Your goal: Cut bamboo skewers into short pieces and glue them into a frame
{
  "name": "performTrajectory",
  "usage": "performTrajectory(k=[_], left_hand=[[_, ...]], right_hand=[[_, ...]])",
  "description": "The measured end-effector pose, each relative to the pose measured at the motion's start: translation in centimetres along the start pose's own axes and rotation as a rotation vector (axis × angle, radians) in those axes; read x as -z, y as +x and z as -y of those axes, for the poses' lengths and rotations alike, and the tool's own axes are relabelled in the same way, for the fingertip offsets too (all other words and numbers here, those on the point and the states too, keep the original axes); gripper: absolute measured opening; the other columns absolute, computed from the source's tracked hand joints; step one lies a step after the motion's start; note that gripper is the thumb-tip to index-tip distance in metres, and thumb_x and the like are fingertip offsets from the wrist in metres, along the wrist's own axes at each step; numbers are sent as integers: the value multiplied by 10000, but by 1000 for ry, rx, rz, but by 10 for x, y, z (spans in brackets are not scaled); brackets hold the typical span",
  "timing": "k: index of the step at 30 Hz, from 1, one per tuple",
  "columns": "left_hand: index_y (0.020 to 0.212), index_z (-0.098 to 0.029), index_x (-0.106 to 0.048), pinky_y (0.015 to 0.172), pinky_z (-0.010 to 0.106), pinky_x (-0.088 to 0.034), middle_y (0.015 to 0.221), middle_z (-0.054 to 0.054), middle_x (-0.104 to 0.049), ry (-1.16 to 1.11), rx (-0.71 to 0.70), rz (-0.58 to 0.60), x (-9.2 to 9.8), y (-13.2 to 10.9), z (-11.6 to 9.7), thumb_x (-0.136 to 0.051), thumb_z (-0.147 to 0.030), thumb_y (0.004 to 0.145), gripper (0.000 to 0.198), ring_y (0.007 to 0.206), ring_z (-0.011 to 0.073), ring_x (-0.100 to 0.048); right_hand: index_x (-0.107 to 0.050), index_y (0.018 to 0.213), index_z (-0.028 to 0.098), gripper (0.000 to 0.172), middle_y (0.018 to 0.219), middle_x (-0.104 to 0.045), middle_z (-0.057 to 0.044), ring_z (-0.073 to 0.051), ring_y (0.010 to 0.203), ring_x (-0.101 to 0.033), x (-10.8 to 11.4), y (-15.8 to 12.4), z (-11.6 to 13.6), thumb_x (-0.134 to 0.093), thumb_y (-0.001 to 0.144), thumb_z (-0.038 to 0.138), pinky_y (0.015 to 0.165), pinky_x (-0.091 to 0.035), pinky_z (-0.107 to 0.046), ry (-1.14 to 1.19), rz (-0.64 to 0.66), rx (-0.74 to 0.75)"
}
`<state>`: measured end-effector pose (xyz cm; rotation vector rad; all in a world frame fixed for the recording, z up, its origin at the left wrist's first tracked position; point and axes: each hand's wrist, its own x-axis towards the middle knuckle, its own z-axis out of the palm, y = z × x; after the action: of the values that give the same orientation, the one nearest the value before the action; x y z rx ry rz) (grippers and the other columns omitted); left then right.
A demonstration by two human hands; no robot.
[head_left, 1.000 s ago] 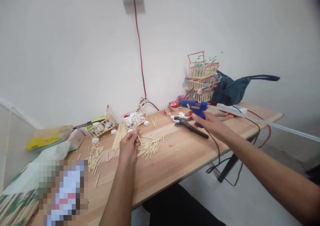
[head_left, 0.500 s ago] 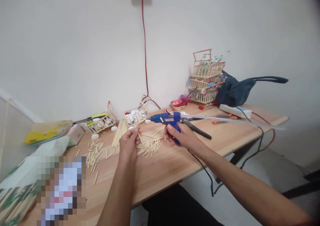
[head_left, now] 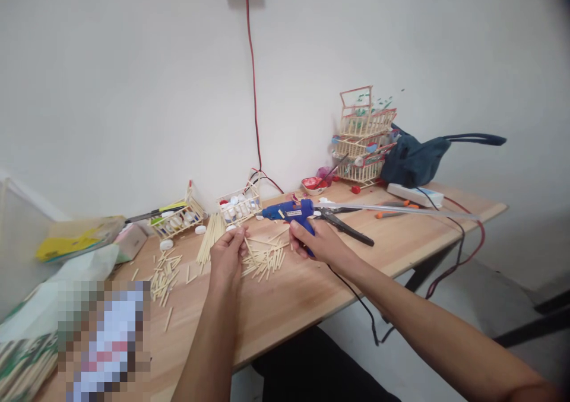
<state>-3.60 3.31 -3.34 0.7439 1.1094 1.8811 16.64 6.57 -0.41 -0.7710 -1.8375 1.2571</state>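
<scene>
My right hand (head_left: 323, 241) is wrapped around the handle of a blue hot glue gun (head_left: 287, 211), whose nozzle points left. A long clear glue stick (head_left: 392, 208) sticks out of its back. To the left, my left hand (head_left: 226, 252) is closed in a pinch, with a thin wooden stick (head_left: 249, 246) at its fingertips; how far the stick runs among the others is hard to make out. Between and below the hands lies a loose pile of short wooden sticks (head_left: 267, 262) on the table.
Small stick-built baskets (head_left: 240, 207) stand along the wall, and more are stacked (head_left: 363, 146) at the right. Long sticks (head_left: 212, 236), cut pieces (head_left: 164, 274), black-handled cutters (head_left: 347, 227), orange-handled pliers (head_left: 394, 209), a power strip (head_left: 414, 194) and a dark blue bag (head_left: 414, 158) occupy the wooden table (head_left: 276, 319).
The view has shifted slightly, so most things sit a little further left. Both hands keep their grips, and the glue gun stays almost in place relative to the left hand.
</scene>
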Motion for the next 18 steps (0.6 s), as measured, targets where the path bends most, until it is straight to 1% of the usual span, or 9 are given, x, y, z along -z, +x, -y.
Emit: performTrajectory(k=[9, 18], left_hand=[[783, -96, -731, 416, 170, -275, 645, 23, -609, -7, 3, -1, 0, 0, 1, -863, -335, 493, 398, 486, 35, -402], [777, -101, -735, 415, 172, -271, 639, 22, -606, -14, -11, -2, 0, 0, 1, -862, -331, 488, 391, 485, 36, -399]], right_hand=[[-511, 623, 166, 517, 448, -474, 23, -68, 391, -410, -2, 0, 5, -447, 859, 621, 400, -285, -194, -11, -2, -29], [-468, 587, 177, 532, 446, -464, 27, -73, 393, -410, -3, 1, 5, -450, 842, 643, 419, -308, -207, -38, -8, -23]])
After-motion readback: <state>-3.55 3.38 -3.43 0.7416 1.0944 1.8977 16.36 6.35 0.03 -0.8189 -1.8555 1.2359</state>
